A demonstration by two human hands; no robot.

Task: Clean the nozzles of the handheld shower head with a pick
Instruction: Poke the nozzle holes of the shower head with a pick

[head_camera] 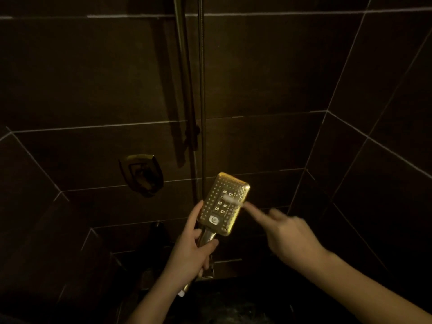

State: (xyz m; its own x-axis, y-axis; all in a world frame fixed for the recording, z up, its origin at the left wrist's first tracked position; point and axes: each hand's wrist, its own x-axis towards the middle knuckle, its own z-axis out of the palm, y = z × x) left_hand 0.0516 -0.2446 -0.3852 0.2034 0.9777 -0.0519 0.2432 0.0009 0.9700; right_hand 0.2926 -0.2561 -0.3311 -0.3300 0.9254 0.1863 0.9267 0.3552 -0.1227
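Observation:
A gold rectangular shower head faces me with its nozzle plate up, lit brighter than the dim tiled stall around it. My left hand grips its handle from below and left. My right hand comes in from the right and pinches a thin pale pick, which is blurred. The pick lies across the upper middle of the nozzle plate, and its tip rests among the larger centre nozzles.
A metal valve handle sits on the dark tiled wall to the left. A vertical slide rail and the hanging hose run down the wall behind the head. A tiled corner rises at right.

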